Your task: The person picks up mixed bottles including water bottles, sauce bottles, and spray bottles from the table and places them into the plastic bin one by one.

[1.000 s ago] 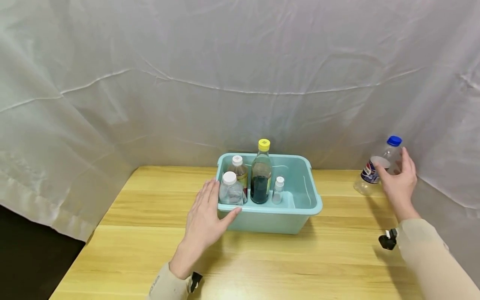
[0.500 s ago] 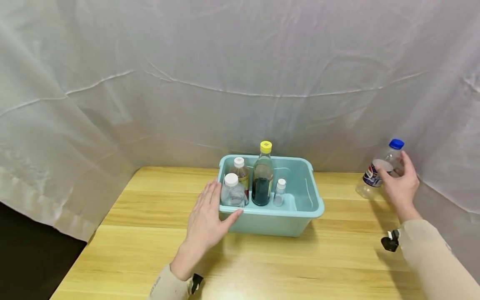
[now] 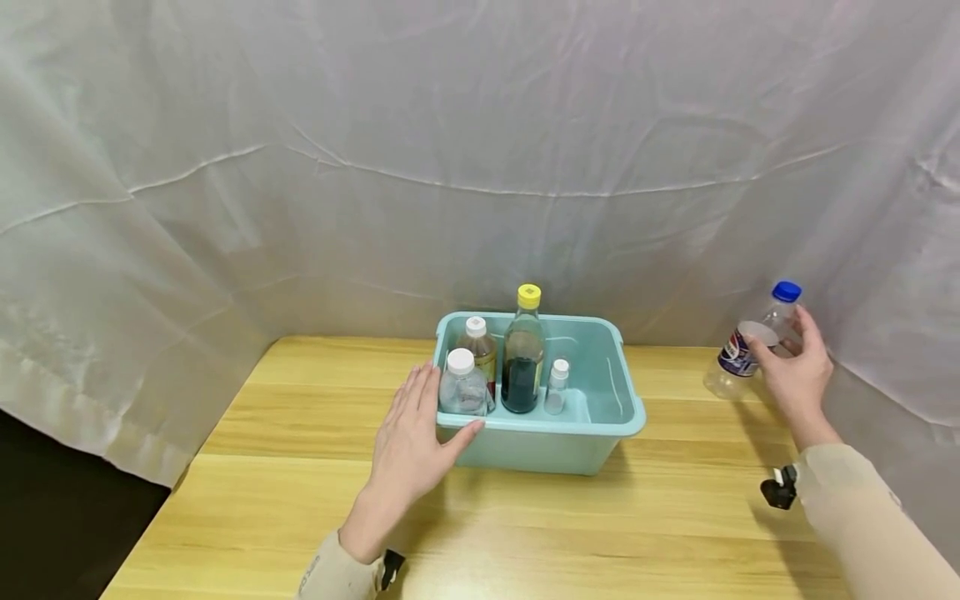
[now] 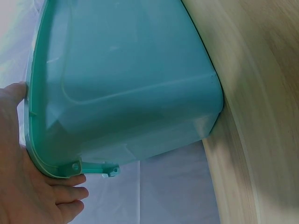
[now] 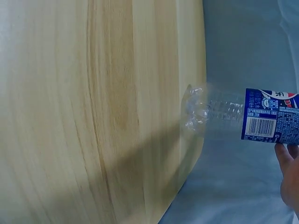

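Note:
My right hand [image 3: 801, 372] grips an empty clear plastic soda bottle [image 3: 740, 353] with a blue cap and blue label, near the table's back right corner. Thumb and fingers lie on either side of its upper label. In the right wrist view the soda bottle [image 5: 266, 116] has its base close to the tabletop. My left hand [image 3: 411, 437] rests at the front left corner of a light blue plastic bin [image 3: 536, 450], fingers straight along the left rim, thumb at the front rim. In the left wrist view the bin [image 4: 135, 70] shows its outer wall, with my left hand [image 4: 28, 182] beside the rim.
Inside the bin stand a white-capped clear bottle [image 3: 462, 387], a white-capped brown bottle [image 3: 486, 354], a yellow-capped bottle [image 3: 523, 367] of dark liquid and a small clear bottle [image 3: 556, 390]. The wooden table [image 3: 525, 533] backs onto a grey curtain [image 3: 480, 150].
The hands, bin and bottles keep almost the same places; the head view itself shifts slightly. My right hand holds the soda bottle throughout.

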{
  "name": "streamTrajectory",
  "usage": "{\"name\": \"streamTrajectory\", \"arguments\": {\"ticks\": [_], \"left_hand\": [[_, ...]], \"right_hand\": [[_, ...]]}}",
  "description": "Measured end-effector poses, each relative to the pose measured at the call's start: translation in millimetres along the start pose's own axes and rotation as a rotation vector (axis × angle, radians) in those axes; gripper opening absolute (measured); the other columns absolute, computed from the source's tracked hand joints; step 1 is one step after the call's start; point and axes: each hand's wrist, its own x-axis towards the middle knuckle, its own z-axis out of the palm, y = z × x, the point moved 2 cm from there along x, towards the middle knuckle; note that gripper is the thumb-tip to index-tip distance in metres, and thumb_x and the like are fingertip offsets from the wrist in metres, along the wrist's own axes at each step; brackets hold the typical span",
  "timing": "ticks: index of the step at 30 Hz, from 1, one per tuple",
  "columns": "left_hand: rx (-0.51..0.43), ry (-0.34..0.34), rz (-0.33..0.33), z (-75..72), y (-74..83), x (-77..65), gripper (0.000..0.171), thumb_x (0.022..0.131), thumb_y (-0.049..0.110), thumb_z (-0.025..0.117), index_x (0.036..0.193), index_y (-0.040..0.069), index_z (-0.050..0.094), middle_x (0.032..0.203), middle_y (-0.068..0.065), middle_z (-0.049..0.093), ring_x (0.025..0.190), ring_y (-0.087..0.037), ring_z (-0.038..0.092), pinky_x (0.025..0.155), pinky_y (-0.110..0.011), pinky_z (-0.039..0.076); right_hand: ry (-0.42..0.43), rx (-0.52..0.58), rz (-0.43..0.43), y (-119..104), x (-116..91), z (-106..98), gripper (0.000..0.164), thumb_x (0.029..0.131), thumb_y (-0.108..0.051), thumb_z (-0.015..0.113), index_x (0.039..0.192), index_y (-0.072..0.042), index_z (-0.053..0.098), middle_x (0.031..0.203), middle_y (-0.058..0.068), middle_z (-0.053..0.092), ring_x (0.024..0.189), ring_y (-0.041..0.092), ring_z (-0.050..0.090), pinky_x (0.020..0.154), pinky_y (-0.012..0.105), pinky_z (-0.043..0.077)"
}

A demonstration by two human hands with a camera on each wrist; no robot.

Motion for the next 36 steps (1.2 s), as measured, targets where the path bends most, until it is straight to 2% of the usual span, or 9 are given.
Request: {"name": "streamTrajectory", "arguments": {"ticks": [4, 14, 19, 24, 36], "left_hand": [[0.0, -0.002, -0.002, 0.8, -0.5, -0.1, 0.102, 0.095, 0.076, 0.05, 0.16, -0.002, 0.033, 0.167, -0.018, 0.03, 0.156, -0.035, 0.028, 0.127, -0.048, 0.023], [-0.008, -0.005, -0.003, 0.9, -1.6, 0.1, 0.102, 0.096, 0.075, 0.051, 0.16, -0.002, 0.033, 0.167, -0.019, 0.031, 0.156, -0.035, 0.028, 0.127, -0.048, 0.023], [-0.01, -0.002, 0.0, 0.6, -1.9, 0.3, 0.101, 0.096, 0.074, 0.052, 0.16, -0.002, 0.033, 0.167, -0.019, 0.031, 0.155, -0.035, 0.028, 0.127, -0.049, 0.024], [-0.011, -0.005, -0.004, 0.4, -1.4, 0.5, 0.101, 0.096, 0.074, 0.052, 0.16, -0.002, 0.033, 0.167, -0.019, 0.032, 0.155, -0.035, 0.028, 0.127, -0.049, 0.024], [-0.009, -0.011, -0.002, 0.2, 0.1, 1.7, 0.101, 0.096, 0.074, 0.053, 0.16, -0.002, 0.033, 0.167, -0.019, 0.03, 0.156, -0.035, 0.028, 0.127, -0.048, 0.023]], "right_hand": [[0.007, 0.017, 0.003, -1.5, -4.7, 0.1, 0.082, 0.094, -0.028, 0.078, 0.161, -0.044, 0.032, 0.164, 0.002, 0.042, 0.14, 0.027, 0.053, 0.109, 0.026, 0.049], [0.038, 0.078, -0.045, -14.4, -22.1, -1.1, 0.083, 0.092, -0.023, 0.08, 0.16, -0.041, 0.036, 0.16, 0.004, 0.047, 0.134, 0.018, 0.057, 0.106, 0.021, 0.049], [0.064, 0.149, -0.076, -21.2, -29.6, 0.4, 0.082, 0.091, -0.017, 0.082, 0.159, -0.035, 0.04, 0.154, 0.006, 0.052, 0.127, 0.012, 0.061, 0.102, 0.016, 0.05], [0.072, 0.247, -0.097, -31.2, -40.4, 0.3, 0.082, 0.089, -0.008, 0.08, 0.159, -0.027, 0.042, 0.153, 0.007, 0.052, 0.128, 0.013, 0.06, 0.103, 0.017, 0.051], [0.09, 0.333, -0.194, -43.3, -60.6, -3.1, 0.083, 0.087, 0.0, 0.08, 0.158, -0.021, 0.043, 0.146, 0.001, 0.055, 0.121, 0.013, 0.061, 0.096, 0.013, 0.053]]}}
